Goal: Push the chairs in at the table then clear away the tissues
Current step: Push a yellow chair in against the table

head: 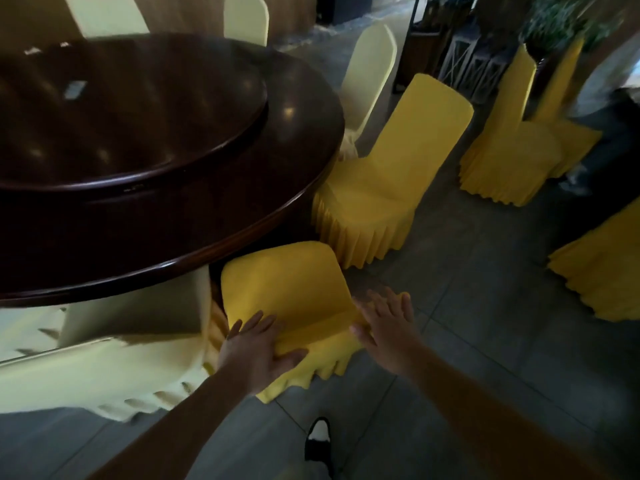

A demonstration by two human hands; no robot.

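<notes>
A yellow-covered chair (287,282) stands right in front of me, its seat tucked under the rim of the round dark wooden table (194,237). My left hand (256,344) lies flat on the top left of its backrest, fingers straight and thumb spread along the near side. My right hand (384,327) rests with straight fingers on the backrest's top right corner. To the right, a second yellow chair (398,174) stands with only its seat front at the table edge. Small white scraps (33,50), perhaps tissues, lie at the far left of the tabletop.
A raised turntable (138,109) fills the table's middle. A pale chair (121,341) stands at my left, and others (370,74) sit around the far side. More yellow chairs (509,133) stand apart on the grey tiled floor at right, near a blurred person (609,98). My shoe (318,434) shows below.
</notes>
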